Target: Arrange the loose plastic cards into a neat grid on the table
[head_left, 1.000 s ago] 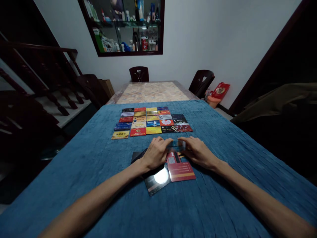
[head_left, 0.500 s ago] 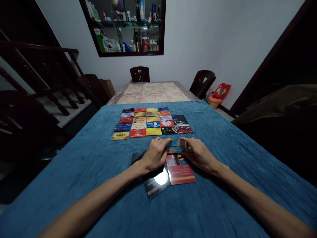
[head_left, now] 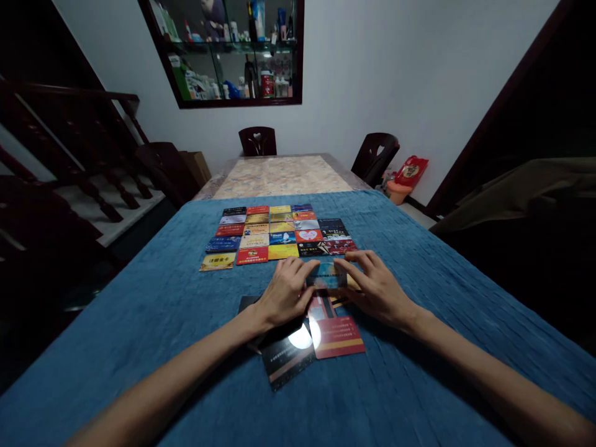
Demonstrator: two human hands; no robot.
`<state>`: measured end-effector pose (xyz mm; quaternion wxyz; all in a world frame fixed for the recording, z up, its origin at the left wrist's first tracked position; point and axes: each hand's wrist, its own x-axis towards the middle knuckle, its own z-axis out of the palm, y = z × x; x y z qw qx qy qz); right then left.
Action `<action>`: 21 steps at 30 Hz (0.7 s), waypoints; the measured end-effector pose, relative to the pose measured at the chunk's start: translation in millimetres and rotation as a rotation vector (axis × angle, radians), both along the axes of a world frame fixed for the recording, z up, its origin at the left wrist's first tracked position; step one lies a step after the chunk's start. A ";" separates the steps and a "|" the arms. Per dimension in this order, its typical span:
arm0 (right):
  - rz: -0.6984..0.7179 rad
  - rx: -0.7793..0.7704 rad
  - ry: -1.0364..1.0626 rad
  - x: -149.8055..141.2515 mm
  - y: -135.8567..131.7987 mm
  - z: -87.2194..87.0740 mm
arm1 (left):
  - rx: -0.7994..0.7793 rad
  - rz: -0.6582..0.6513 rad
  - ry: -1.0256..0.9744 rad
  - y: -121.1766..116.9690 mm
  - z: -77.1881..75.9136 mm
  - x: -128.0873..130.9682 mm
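Between my two hands a blue plastic card (head_left: 327, 273) is held up, gripped at its short ends. The fingers of my left hand (head_left: 287, 290) pinch its left end; those of my right hand (head_left: 375, 284) pinch its right end. Beneath them lie loose cards: a red card (head_left: 339, 338) with a yellow stripe, a black card (head_left: 286, 357) with a bright glare on it, and a yellowish card (head_left: 352, 284) partly under my right hand. Just beyond, several colourful cards are laid in rows, among them a gold card (head_left: 217, 261) and a white-heart card (head_left: 309, 236).
A blue cloth (head_left: 410, 385) covers the near table, and a patterned tabletop (head_left: 279, 177) shows at the far end. Dark wooden chairs (head_left: 375, 158) stand around it. A glass-shelved cabinet (head_left: 233, 46) is set in the wall; a stair railing (head_left: 79, 149) runs along the left.
The view has shifted slightly, so the cards sit a little further left and lower. Both hands still hold the blue card, which looks tilted slightly differently.
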<state>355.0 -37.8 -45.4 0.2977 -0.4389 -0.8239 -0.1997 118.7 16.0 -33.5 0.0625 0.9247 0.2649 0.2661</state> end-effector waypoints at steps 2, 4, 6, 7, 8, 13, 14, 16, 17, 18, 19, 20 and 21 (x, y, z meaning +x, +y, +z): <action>0.023 -0.003 -0.015 3.6 0.8 4.1 | 0.010 -0.011 0.014 2.5 2.1 1.0; 0.040 -0.021 -0.019 8.2 2.2 7.5 | 0.020 -0.029 0.028 5.4 5.0 3.0; 0.053 -0.050 -0.018 13.3 4.7 10.3 | 0.024 -0.043 0.025 8.7 8.6 6.2; 0.059 -0.066 -0.019 16.0 6.5 11.7 | 0.025 -0.047 0.018 10.7 10.6 8.5; 0.065 -0.082 -0.021 18.8 8.7 13.2 | 0.026 -0.049 0.011 12.9 12.7 11.2; 0.115 -0.131 -0.012 34.6 25.5 21.1 | 0.043 -0.052 0.049 28.5 24.7 28.2; 0.124 -0.142 -0.006 38.1 29.7 22.7 | 0.048 -0.054 0.066 32.5 27.0 31.6; 0.132 -0.176 0.009 45.3 38.9 25.5 | 0.062 -0.050 0.098 41.3 31.1 38.3; 0.132 -0.196 0.018 49.0 44.0 26.5 | 0.070 -0.045 0.113 46.0 32.8 41.6; 0.131 -0.215 0.025 52.7 49.5 27.3 | 0.077 -0.039 0.126 51.1 34.2 44.8; 0.131 -0.231 0.032 56.6 55.7 27.7 | 0.080 -0.032 0.137 56.6 35.5 48.2; 0.134 -0.246 0.039 60.5 62.4 27.9 | 0.081 -0.023 0.146 62.5 36.5 51.6; 0.137 -0.257 0.043 64.6 69.8 27.7 | 0.080 -0.016 0.157 68.9 37.5 55.3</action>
